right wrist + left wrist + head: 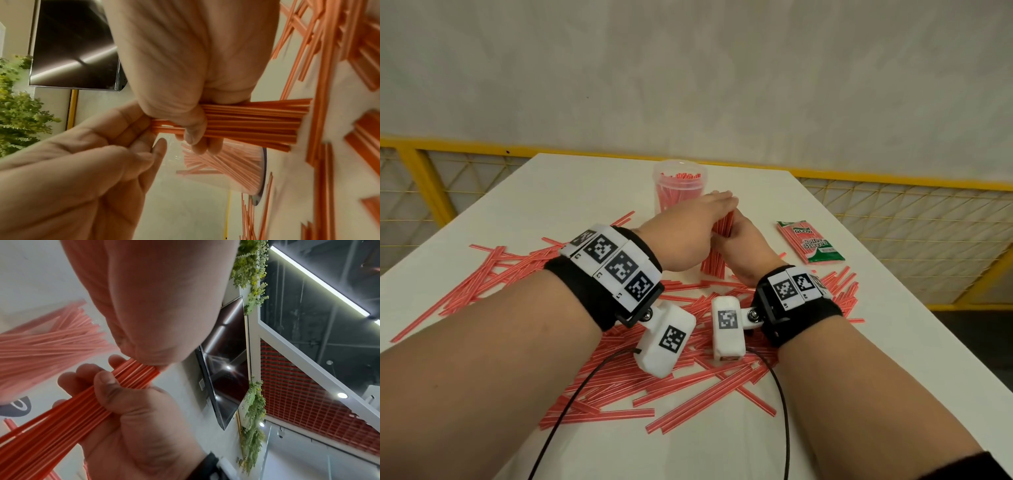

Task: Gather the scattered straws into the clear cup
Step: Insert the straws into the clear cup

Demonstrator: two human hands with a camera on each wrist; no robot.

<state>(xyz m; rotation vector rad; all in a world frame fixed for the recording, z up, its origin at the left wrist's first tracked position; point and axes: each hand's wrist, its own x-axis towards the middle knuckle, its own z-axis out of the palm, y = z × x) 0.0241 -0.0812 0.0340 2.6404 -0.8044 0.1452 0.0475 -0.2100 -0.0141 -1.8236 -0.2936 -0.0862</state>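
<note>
A bundle of red straws (714, 263) stands upright on the white table (825, 377), just in front of the clear cup (679, 186), which holds many red straws. My right hand (743, 246) grips the bundle around its middle; the right wrist view shows its fingers (191, 129) curled round the straws (246, 123). My left hand (698, 219) lies flat over the bundle's top end, its straight fingers (127, 123) touching the straw tips. Many loose straws (688, 370) are scattered across the table beneath both wrists.
A green and red straw packet (810, 241) lies right of the hands. More straws (482, 281) spread toward the table's left edge. A yellow mesh railing (893, 178) runs behind the table. Black cables (784, 411) trail from the wrist cameras.
</note>
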